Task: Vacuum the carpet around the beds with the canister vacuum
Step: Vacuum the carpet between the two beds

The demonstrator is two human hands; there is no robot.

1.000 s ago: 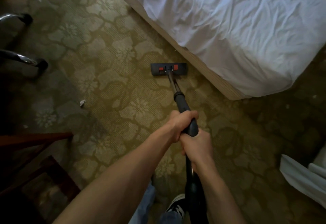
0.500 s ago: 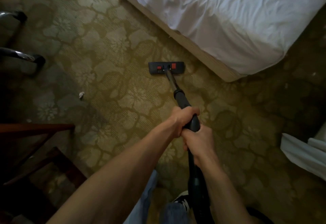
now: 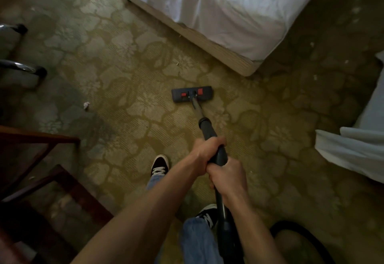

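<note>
Two chrome legs [image 3: 22,67] with black caps stand at the left edge of the frame. Below them, in the lower left corner, is dark wooden furniture [image 3: 41,139]. To the right of the legs a small white scrap [image 3: 86,105] lies on the carpet [image 3: 116,60], which has a green flower pattern. The scrap is well apart from the vacuum.

Near the lower middle of the frame one dark shoe [image 3: 159,165] with white laces stands on the carpet. The nozzle [image 3: 180,99] lies flat on the carpet at the middle of the frame; it is grey with two red parts on top. From it the tube [image 3: 206,128] runs down and to the right, toward the person.

The left hand [image 3: 204,149] grips the tube higher up, with its fingers clamped round it. The right hand [image 3: 227,175] grips the tube just below, also with the fingers clamped round it, and the two hands touch each other.

In the upper right is the bed [image 3: 239,4] with a creased white sheet. The corner of its beige base is near the nozzle but does not touch it. In the lower right a dark hose [image 3: 307,234] curves over the carpet. At the right edge hangs a white cloth [image 3: 353,151].
</note>
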